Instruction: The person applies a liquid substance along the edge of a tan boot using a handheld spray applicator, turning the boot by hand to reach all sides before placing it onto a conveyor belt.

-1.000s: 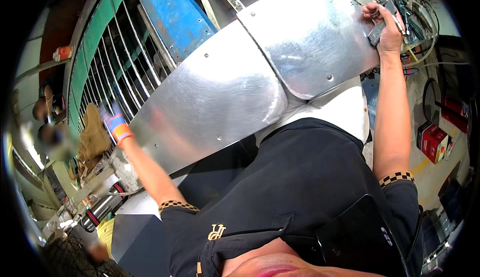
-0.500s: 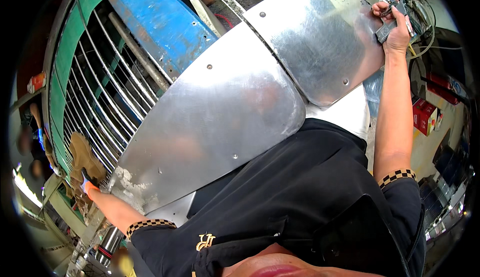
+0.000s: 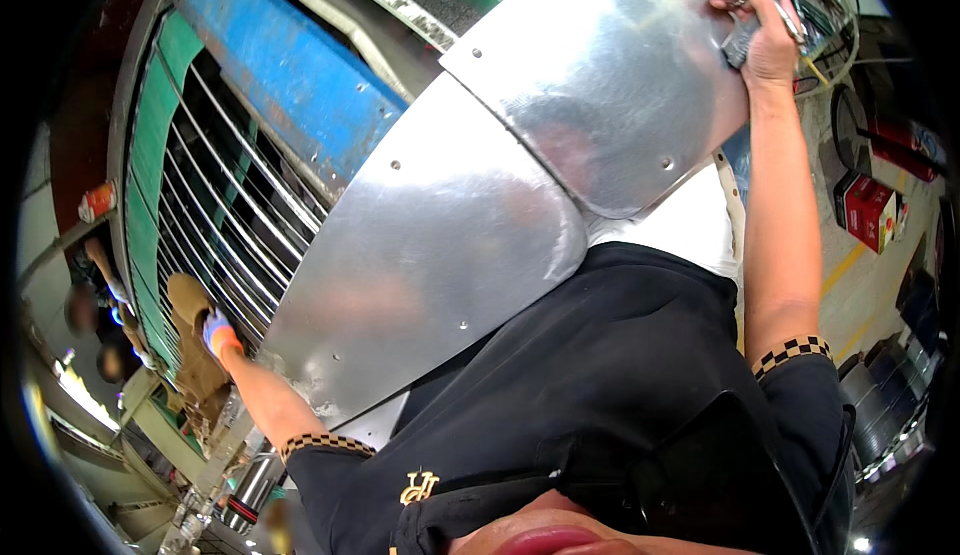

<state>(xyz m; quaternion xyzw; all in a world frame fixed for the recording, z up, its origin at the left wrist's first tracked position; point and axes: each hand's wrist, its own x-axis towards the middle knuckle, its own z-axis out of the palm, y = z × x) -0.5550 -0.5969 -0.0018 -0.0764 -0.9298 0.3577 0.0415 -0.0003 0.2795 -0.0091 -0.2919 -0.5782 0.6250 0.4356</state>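
My left hand (image 3: 219, 335), in a blue and orange work glove, is closed at the edge of a brown, suede-like work glove (image 3: 190, 300) beside the metal bars. Its fingertips are partly hidden. At the upper right, my bare right hand (image 3: 765, 40) curls around a grey handheld tool (image 3: 740, 43) whose exact kind I cannot make out. This hand is over the outer end of a shiny metal panel (image 3: 610, 75). A second shiny metal panel (image 3: 420, 245) lies in front of my body, between my two arms.
Curved metal bars (image 3: 225, 195) with a green edge strip stand at the left, next to a worn blue beam (image 3: 290, 75). Cables and loose tools (image 3: 810, 15) crowd the upper right. A red box (image 3: 865, 210) sits on the floor at the right.
The whole view has shifted slightly. My left hand and the brown work glove have come a little to the right and up. My right hand keeps its grip on the grey tool.
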